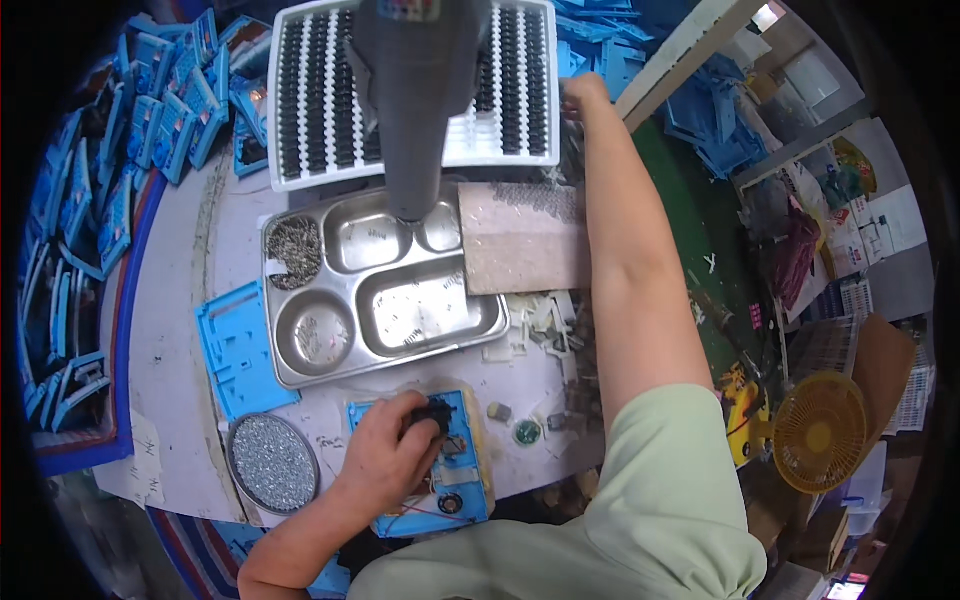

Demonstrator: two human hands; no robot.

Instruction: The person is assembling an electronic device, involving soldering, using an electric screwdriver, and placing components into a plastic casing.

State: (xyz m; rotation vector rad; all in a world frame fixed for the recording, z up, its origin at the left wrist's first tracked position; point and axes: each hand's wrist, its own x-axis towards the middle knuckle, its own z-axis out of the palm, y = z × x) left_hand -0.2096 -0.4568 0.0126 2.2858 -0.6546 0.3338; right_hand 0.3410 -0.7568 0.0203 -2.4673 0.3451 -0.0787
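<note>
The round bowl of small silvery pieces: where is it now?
In the head view, the bowl sits left of the left hand, just below the blue panel.

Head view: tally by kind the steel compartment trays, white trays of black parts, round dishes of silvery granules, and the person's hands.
Stainless-steel compartment tray: 1
White plastic tray with rows of black parts: 1
Round grey dish of silvery granules: 1
Bare hands: 2 (left hand, right hand)
Total: 5
</note>
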